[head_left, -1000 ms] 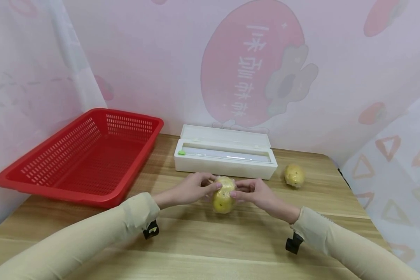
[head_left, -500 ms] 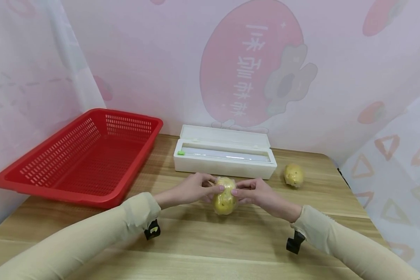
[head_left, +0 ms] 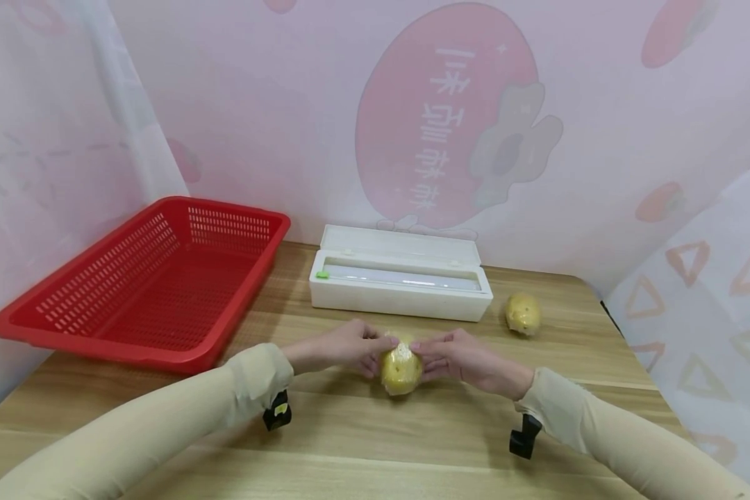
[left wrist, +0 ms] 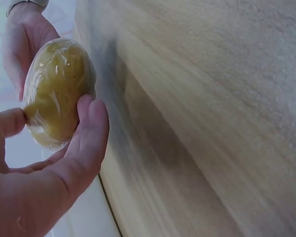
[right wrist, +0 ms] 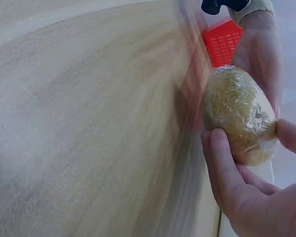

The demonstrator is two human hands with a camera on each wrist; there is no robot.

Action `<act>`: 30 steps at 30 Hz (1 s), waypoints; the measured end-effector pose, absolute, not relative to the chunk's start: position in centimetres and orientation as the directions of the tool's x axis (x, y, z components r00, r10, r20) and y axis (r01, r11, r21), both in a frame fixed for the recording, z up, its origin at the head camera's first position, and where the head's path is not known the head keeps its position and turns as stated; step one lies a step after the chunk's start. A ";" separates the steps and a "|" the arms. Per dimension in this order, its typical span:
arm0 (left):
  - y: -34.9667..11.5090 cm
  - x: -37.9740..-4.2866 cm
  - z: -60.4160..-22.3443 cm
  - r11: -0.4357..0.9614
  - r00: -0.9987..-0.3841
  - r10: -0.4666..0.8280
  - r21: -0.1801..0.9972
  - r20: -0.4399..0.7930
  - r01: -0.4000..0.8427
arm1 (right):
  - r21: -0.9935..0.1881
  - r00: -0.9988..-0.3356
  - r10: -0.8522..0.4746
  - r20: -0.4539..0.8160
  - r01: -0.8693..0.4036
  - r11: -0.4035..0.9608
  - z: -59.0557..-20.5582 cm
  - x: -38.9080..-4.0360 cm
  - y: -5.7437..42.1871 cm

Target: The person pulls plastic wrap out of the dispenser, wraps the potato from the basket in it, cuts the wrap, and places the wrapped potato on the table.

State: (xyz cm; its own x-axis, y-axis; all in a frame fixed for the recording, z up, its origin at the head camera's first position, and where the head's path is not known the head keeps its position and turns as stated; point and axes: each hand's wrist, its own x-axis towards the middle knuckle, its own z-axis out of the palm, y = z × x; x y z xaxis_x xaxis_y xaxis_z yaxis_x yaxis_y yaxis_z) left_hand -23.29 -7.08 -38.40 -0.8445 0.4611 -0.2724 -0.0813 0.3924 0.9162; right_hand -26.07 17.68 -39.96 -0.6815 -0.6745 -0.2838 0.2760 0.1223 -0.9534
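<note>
Between both hands is a yellow potato [head_left: 401,373] wrapped in clear cling film, held just above the wooden table. My left hand [head_left: 345,345] grips it from the left, thumb on top and curled fingers beneath. From the right, my right hand [head_left: 469,361] grips the same potato, its thumb close to the other thumb. In the left wrist view the film looks smooth over the potato [left wrist: 59,89]; in the right wrist view the film on the potato [right wrist: 239,111] is crinkled.
A red plastic basket [head_left: 250,298] stands at the left. Behind the hands sits a white cling film box [head_left: 400,300] with its lid raised and a green slider [head_left: 322,275]. Another wrapped potato [head_left: 523,314] lies to the box's right on the wooden table [head_left: 375,444].
The potato has tilted and come slightly nearer, its lower end now closer to the front. Both hands have shifted down a little with it, thumbs still on top.
</note>
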 end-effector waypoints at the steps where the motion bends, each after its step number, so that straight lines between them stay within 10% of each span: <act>1: -7.0 -23.3 -38.5 0.391 -0.838 0.466 0.916 -0.283 -0.092 | -0.951 -0.684 -0.669 -0.292 0.281 0.127 -40.0 -26.0 17.6; 30: -6.9 -23.3 -39.0 0.417 -0.882 0.396 0.906 -0.257 -0.076 | -0.946 -0.731 -0.600 -0.325 0.237 0.223 -41.0 -26.1 17.5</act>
